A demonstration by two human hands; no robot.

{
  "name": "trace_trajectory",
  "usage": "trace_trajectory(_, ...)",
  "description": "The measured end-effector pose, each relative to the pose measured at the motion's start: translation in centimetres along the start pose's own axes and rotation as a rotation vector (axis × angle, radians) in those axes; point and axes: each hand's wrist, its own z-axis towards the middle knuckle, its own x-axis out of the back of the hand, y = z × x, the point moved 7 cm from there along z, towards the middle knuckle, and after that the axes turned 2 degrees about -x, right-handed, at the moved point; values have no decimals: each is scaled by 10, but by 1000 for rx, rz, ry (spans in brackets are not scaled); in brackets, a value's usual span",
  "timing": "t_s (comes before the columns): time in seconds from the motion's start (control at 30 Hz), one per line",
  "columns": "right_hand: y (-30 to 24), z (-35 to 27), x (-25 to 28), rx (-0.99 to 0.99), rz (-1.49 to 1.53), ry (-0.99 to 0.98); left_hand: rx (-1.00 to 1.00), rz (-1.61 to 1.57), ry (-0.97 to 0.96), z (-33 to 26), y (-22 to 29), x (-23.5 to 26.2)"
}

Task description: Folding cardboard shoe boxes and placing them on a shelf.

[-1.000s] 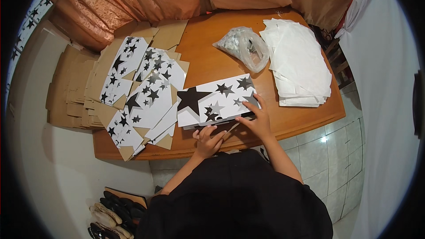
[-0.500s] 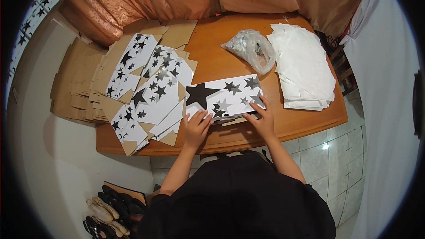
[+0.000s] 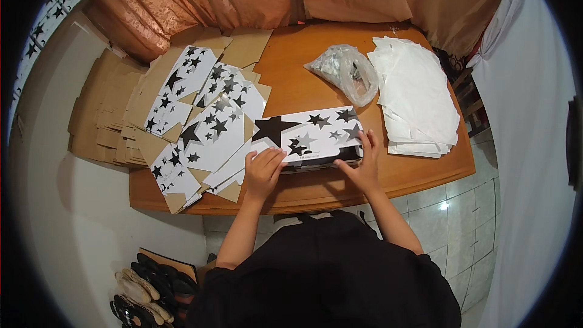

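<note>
A white cardboard box [image 3: 308,132] printed with black and grey stars sits near the table's front edge, its lid side facing up. At its near left corner, my left hand [image 3: 263,171] grips it, fingers on the top and thumb at the front side. My right hand [image 3: 363,163] holds the right end, thumb on the front and fingers against the short side. A dark gap shows along the front near my right thumb. Left of the box lie overlapping flat star-printed cardboard pieces [image 3: 209,126] with brown undersides.
Brown cardboard blanks [image 3: 97,109] are stacked at the far left. Behind the box, a clear plastic bag [image 3: 346,73] stands near a pile of white paper sheets [image 3: 419,97] on the wooden table [image 3: 285,61]. Several shoes [image 3: 149,288] sit at lower left on a rack.
Both hands have closed in on the box's ends and its near side has tipped up slightly, so more of the front shows. My right fingers have slid to the box's right end.
</note>
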Motion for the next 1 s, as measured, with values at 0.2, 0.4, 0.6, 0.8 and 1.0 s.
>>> trace_trajectory(0.2, 11, -5, -17, 27, 31, 141, 16, -57, 44, -1, -3, -4)
trace_trajectory(0.4, 22, -30, -20, 294, -320, 358, 52, -60, 44, -8, -9, -12)
trace_trajectory(0.6, 10, -24, -19, 276, -465, 80, 11, -78, -37, -23, -12, -30)
trace_trajectory(0.8, 33, -18, -13, 111, -50, 178, 72, 30, -1, -19, -10, -31)
trace_trajectory(1.0, 21, 5, -14, -9, -142, -11, 169, 159, -34, -9, -24, -29)
